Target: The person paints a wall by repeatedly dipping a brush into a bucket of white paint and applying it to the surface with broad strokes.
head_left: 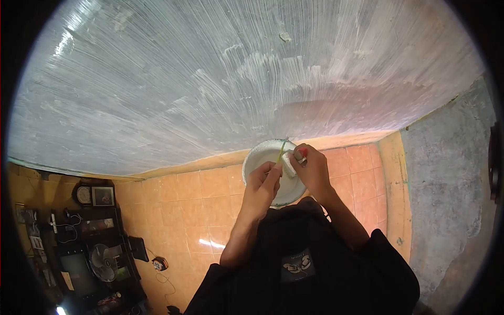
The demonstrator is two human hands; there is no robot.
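Note:
Over a round white basin (253, 164) on the tiled floor, both hands are close together. My left hand (262, 184) is closed, its thumb and fingers pinching a thin yellow-green stick (282, 151) that points up toward the wall. My right hand (312, 168) is wrapped round the red handle (303, 152) of a tool, with a white roller-like piece (288, 165) beside its fingers. The roller-like piece lies just right of the stick, between the hands. Whether the stick and the white piece touch is unclear.
A wall (220, 94) with streaky white paint rises ahead, and a grey wall (446, 178) stands at the right. At the lower left are a dark shelf unit (94, 213), a fan (104, 262) and a small round object (160, 263) with a cord on the floor.

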